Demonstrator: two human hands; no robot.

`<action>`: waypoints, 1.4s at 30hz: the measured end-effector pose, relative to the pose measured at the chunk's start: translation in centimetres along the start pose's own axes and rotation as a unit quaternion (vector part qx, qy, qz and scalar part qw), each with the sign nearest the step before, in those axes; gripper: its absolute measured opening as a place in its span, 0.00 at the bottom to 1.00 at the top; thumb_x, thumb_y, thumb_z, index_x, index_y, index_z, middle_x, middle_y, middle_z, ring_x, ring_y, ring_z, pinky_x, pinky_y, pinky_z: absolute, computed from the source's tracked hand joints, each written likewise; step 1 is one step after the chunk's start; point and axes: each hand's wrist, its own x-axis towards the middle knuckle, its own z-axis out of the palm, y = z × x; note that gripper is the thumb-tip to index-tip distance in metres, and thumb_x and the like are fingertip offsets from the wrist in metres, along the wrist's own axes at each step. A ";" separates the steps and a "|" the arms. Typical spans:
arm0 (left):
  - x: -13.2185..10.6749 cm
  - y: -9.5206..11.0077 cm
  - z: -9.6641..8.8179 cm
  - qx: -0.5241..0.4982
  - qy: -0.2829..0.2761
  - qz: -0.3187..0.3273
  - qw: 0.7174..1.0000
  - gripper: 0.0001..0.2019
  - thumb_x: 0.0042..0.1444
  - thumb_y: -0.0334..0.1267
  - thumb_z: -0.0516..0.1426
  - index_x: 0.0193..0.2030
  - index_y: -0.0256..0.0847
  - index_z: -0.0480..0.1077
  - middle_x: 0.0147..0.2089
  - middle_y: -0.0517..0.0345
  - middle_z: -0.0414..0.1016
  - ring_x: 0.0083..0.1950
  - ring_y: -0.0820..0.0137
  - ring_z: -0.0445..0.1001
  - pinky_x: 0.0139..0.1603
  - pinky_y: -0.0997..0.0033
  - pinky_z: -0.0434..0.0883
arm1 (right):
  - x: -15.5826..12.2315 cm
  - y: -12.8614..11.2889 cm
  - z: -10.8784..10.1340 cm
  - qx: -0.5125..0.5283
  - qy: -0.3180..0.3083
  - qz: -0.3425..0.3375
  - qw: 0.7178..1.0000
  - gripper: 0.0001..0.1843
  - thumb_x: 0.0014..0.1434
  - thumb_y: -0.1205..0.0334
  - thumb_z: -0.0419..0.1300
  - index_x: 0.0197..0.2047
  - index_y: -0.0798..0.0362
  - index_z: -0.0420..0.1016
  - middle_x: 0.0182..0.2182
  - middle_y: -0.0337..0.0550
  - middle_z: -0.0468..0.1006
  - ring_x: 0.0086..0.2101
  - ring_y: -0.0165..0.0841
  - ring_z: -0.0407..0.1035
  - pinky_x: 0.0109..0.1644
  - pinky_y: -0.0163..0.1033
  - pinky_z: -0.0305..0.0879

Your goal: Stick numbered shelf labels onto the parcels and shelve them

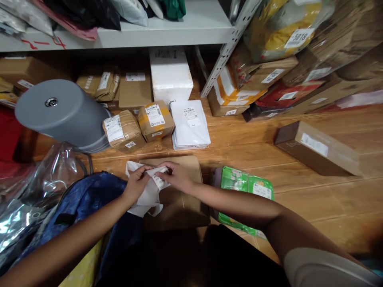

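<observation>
My left hand (pixel 137 184) and my right hand (pixel 177 175) both grip a crumpled white paper label (pixel 149 193) with a barcode, held just above a flat brown cardboard parcel (pixel 182 199) lying on the wooden floor. The fingertips of the two hands meet at the label's printed part. A green plastic-wrapped package (pixel 245 185) lies right of the parcel, partly under my right forearm. A blue bag (pixel 86 199) sits beneath my left forearm.
Several taped brown boxes (pixel 155 119) and a white mailer (pixel 190 123) lie ahead by a metal shelf (pixel 167 28). A grey upturned bucket (pixel 62 113) is at the left, clear plastic wrap (pixel 36 187) below it. A long brown box (pixel 317 149) lies at right; stacked parcels (pixel 269 75) fill the far right.
</observation>
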 end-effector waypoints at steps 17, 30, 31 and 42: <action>-0.7 2.4 0.5 -0.123 -0.053 -0.054 0.990 0.21 0.43 0.48 0.68 0.41 0.37 0.76 0.36 0.55 0.79 0.37 0.67 0.75 0.42 0.68 0.71 | -0.9 -1.3 -2.3 0.078 0.000 -0.037 0.996 0.22 0.52 0.44 0.66 0.42 0.52 0.72 0.23 0.34 0.70 0.22 0.26 0.61 0.25 0.33 0.58; -2.4 0.5 1.0 0.126 -0.079 0.001 0.989 0.15 0.51 0.50 0.61 0.29 0.38 0.73 0.26 0.61 0.73 0.29 0.70 0.70 0.30 0.73 0.64 | -3.1 1.7 -1.4 0.071 0.031 0.011 0.997 0.21 0.47 0.42 0.67 0.33 0.52 0.74 0.26 0.37 0.75 0.26 0.29 0.66 0.31 0.36 0.64; -3.2 -0.3 1.1 0.145 -0.108 -0.013 0.983 0.15 0.50 0.50 0.61 0.29 0.38 0.73 0.26 0.61 0.73 0.29 0.69 0.70 0.30 0.73 0.64 | -4.1 2.8 -1.1 0.067 0.028 0.023 0.997 0.21 0.48 0.42 0.67 0.32 0.52 0.75 0.27 0.38 0.76 0.27 0.31 0.68 0.33 0.38 0.65; -3.8 -4.9 -0.6 0.348 -0.356 0.064 0.865 0.09 0.54 0.41 0.59 0.39 0.48 0.79 0.63 0.51 0.70 0.48 0.57 0.78 0.50 0.62 0.70 | -9.1 8.1 -3.0 -0.058 -0.014 0.047 0.997 0.17 0.54 0.46 0.63 0.31 0.52 0.77 0.29 0.43 0.79 0.32 0.36 0.72 0.38 0.41 0.68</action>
